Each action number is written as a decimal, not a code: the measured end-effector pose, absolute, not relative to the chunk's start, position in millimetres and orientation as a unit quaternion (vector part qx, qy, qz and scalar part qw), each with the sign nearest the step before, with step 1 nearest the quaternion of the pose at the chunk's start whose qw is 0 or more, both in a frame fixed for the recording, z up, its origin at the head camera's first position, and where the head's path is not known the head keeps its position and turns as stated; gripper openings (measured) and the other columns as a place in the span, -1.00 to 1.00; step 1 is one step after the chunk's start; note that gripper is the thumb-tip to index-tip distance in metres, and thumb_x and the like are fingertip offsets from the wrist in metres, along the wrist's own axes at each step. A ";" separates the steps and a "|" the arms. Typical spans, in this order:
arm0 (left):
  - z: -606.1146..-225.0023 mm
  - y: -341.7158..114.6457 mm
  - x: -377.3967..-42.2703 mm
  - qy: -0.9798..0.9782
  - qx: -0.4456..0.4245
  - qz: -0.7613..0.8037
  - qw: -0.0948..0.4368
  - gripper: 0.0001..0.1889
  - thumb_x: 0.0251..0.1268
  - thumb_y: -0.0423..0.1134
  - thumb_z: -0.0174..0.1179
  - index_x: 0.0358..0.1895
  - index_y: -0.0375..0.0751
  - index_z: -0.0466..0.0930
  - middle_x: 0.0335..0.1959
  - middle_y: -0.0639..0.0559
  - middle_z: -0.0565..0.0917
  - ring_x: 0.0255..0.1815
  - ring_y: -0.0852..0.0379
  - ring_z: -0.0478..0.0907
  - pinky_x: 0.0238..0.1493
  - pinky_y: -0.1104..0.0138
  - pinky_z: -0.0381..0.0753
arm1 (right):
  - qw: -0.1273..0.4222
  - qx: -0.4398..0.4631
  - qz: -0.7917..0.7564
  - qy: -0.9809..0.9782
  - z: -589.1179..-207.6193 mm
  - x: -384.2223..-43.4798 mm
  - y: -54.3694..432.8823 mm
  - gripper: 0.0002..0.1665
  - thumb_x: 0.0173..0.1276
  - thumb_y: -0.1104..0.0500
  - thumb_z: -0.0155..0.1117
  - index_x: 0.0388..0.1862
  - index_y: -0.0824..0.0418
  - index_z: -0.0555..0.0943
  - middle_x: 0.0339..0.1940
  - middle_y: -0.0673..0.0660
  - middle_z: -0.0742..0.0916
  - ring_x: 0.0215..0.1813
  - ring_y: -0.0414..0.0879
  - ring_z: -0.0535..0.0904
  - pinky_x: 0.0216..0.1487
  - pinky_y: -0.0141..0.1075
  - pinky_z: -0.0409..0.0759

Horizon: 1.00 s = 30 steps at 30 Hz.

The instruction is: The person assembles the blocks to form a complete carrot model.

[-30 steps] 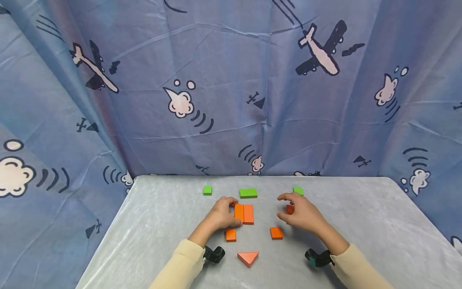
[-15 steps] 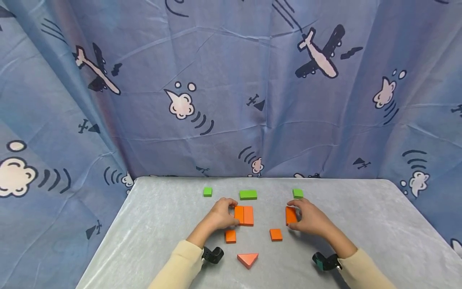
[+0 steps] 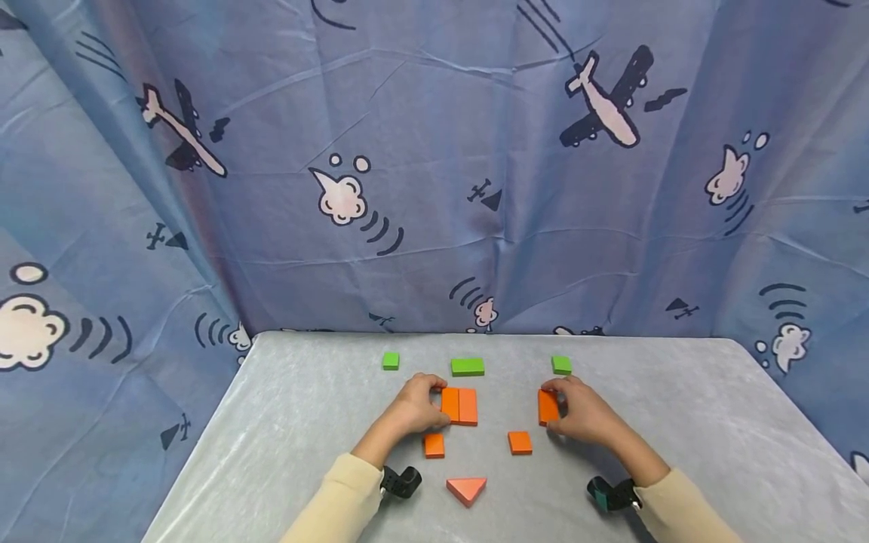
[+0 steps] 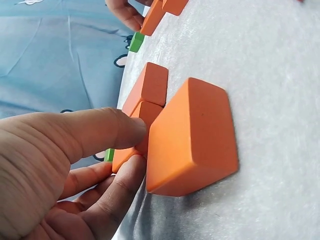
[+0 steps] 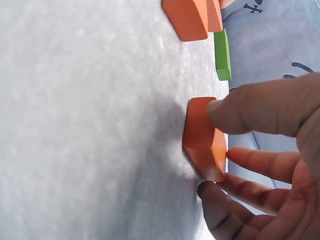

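Observation:
Two orange rectangular blocks lie side by side in the head view. My left hand (image 3: pixel 409 406) holds the left block (image 3: pixel 450 405) by its near and far ends, thumb nearest me. Its neighbour, the right block (image 3: pixel 468 406), lies against it. Across a gap, my right hand (image 3: pixel 588 412) pinches a third orange rectangular block (image 3: pixel 548 407) between thumb and fingers; the right wrist view shows the thumb on that block's (image 5: pixel 200 125) near end. Small orange square blocks sit closer to me, one (image 3: pixel 434 445) by the left hand and another (image 3: pixel 520 443) left of the right hand.
Along the back of the grey-covered table (image 3: pixel 305 437) lie a green square block (image 3: pixel 390 361), a green rectangular block (image 3: pixel 467 367) and another green square block (image 3: pixel 561 365). A salmon triangular block (image 3: pixel 466 490) lies nearest me. Behind the table hangs a blue curtain (image 3: pixel 421 286).
My right hand has shifted right and toward me, and its fingers have come onto the ends of the right-hand orange block, which shows more fully. The left hand has stayed at its block.

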<state>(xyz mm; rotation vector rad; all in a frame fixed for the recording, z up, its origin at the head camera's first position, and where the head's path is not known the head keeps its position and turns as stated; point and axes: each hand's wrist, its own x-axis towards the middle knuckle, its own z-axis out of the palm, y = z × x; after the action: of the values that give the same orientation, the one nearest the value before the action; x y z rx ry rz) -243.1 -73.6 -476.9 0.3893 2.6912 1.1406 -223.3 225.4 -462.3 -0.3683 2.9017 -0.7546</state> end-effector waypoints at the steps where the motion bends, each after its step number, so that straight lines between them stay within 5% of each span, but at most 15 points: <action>1: -476.9 -73.3 -243.2 0.909 0.132 0.384 0.096 -0.41 -0.16 -0.33 0.47 0.08 -0.32 0.56 -0.02 -0.15 0.55 -0.02 -0.01 0.49 0.11 0.12 0.50 | 0.060 -0.122 -0.250 0.959 -462.1 -223.4 225.4 -0.27 -0.12 0.23 0.59 0.09 0.36 0.54 -0.01 0.25 0.61 -0.14 0.01 0.54 -0.14 -0.09 0.58; 30: -476.1 -72.6 -243.0 0.913 0.121 0.376 0.099 -0.42 -0.16 -0.32 0.48 0.08 -0.32 0.57 -0.04 -0.15 0.55 -0.06 0.01 0.49 0.11 0.12 0.50 | 0.057 -0.128 -0.250 0.958 -463.4 -234.7 214.5 -0.37 -0.10 0.32 0.48 0.05 0.40 0.59 -0.09 0.21 0.62 -0.24 -0.05 0.53 -0.22 -0.18 0.58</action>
<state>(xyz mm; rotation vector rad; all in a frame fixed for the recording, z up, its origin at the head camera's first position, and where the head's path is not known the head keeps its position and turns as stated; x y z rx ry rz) -243.0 -72.6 -476.1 0.3575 2.7012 1.1130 -234.7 214.5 -463.4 -0.3889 2.9044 -0.7583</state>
